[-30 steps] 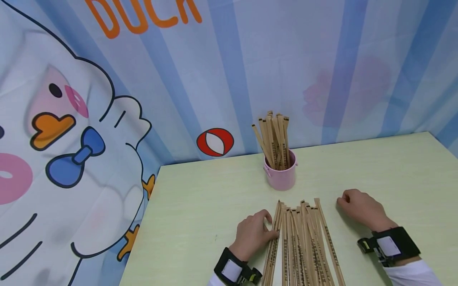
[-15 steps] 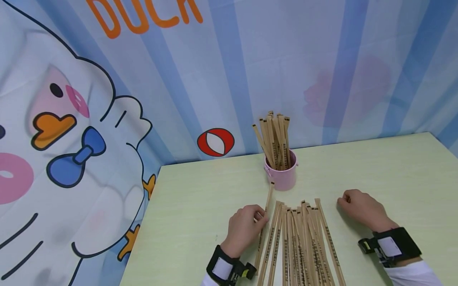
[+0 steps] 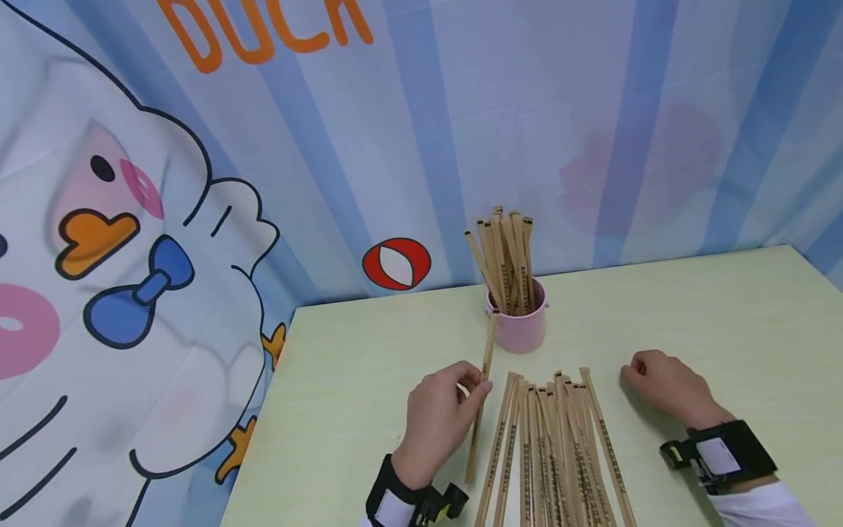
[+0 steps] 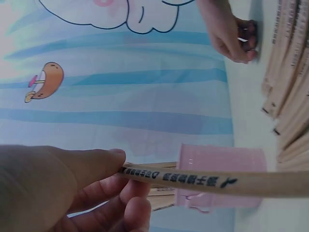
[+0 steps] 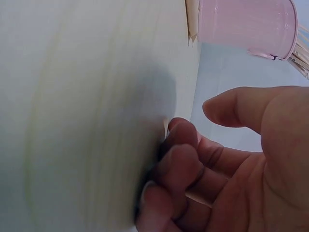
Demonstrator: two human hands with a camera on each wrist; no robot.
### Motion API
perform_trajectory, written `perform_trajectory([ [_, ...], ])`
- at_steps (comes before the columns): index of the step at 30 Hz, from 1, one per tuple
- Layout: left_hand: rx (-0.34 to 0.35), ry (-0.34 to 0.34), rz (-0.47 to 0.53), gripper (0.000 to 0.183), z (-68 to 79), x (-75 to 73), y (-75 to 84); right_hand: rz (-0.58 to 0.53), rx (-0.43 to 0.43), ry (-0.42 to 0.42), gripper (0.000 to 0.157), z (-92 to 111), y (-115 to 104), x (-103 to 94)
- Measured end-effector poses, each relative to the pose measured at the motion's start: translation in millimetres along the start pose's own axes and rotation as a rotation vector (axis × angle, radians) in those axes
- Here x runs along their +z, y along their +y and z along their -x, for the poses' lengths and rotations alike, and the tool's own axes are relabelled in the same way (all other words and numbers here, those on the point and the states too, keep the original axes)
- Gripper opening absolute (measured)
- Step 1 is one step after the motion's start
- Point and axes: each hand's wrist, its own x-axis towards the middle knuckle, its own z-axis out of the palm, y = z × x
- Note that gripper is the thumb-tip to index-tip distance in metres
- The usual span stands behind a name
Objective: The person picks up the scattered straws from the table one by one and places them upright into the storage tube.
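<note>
In the head view my left hand (image 3: 436, 413) pinches one brown paper-wrapped straw (image 3: 489, 344) between thumb and fingers. The straw slants upward, its far end in front of the left side of the pink bucket (image 3: 523, 337). The left wrist view shows dark print along the held straw (image 4: 193, 180), with the bucket behind it. Several similar straws (image 3: 560, 454) lie side by side on the table, to the right of this hand. My right hand (image 3: 668, 388) rests at the table's right, fingers loosely curled, holding nothing; the right wrist view shows its thumb (image 5: 234, 106) apart from the fingers.
Several upright wrapped straws (image 3: 507, 263) stand in the bucket, near the back edge of the pale table (image 3: 691, 315). A blue striped cloth (image 3: 428, 132) with a cartoon duck hangs behind and to the left.
My left hand has separated one straw from the left side of the row and lifted it, moving left and forward toward the bucket. The right hand stays in place.
</note>
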Motion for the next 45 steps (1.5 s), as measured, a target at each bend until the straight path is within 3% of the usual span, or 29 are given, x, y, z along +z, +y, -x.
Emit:
perform_trajectory([
  [6,0.108,0.095,-0.011,0.011,-20.0,-21.2,17.1,-0.009,-0.01,0.005,0.027,1.5,-0.6,-0.3],
  [13,0.281,0.267,-0.001,0.012,-64.2,-52.7,39.8,-0.009,0.017,-0.014,0.029,1.7,3.5,0.2],
  [19,0.308,0.355,0.01,0.015,-102.9,-65.1,53.1,-0.015,0.008,-0.004,0.031,1.7,7.4,-1.1],
  [30,0.215,0.356,-0.118,0.015,-133.5,-35.8,42.6,-0.017,0.014,-0.007,0.031,-1.3,3.5,-0.8],
  [37,0.152,0.262,-0.246,0.015,-142.7,-11.0,27.8,-0.02,0.013,-0.02,0.031,-1.0,2.2,-1.4],
  [45,0.054,0.191,-0.293,0.017,-146.6,15.7,13.7,-0.022,0.005,-0.012,0.033,0.1,2.5,-0.2],
])
